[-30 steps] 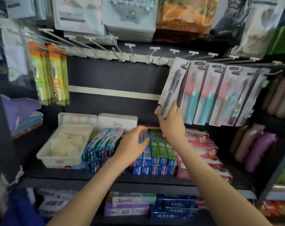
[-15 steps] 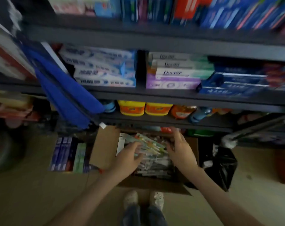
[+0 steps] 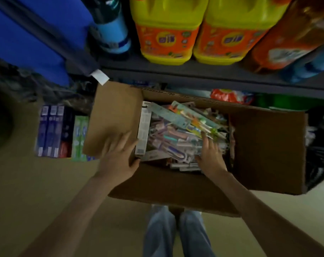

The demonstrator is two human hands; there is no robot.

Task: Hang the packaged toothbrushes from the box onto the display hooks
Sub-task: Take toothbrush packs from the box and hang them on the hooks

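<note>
Now reaching into the box (image 3: 268, 145), no pack taken yet.
The fingers (image 3: 206, 140) of the right hand (image 3: 211, 156) lie straight on the packaged toothbrushes (image 3: 176, 140), heaped loosely inside the box; they grasp nothing. The left hand (image 3: 118, 156) rests spread and released on the box's left flap (image 3: 111, 117). The packs look light, flat and stiff, with slippery plastic, so I would pinch one by its card top edge.

A: The open brown cardboard box (image 3: 176, 191)?
B: Matt, rough paperboard. The flat toothbrush packs (image 3: 176, 138) in it have shiny plastic fronts.
A: And the big yellow jugs (image 3: 166, 12)?
B: Smooth, glossy plastic, above a dull dark shelf edge (image 3: 194, 73).
</note>
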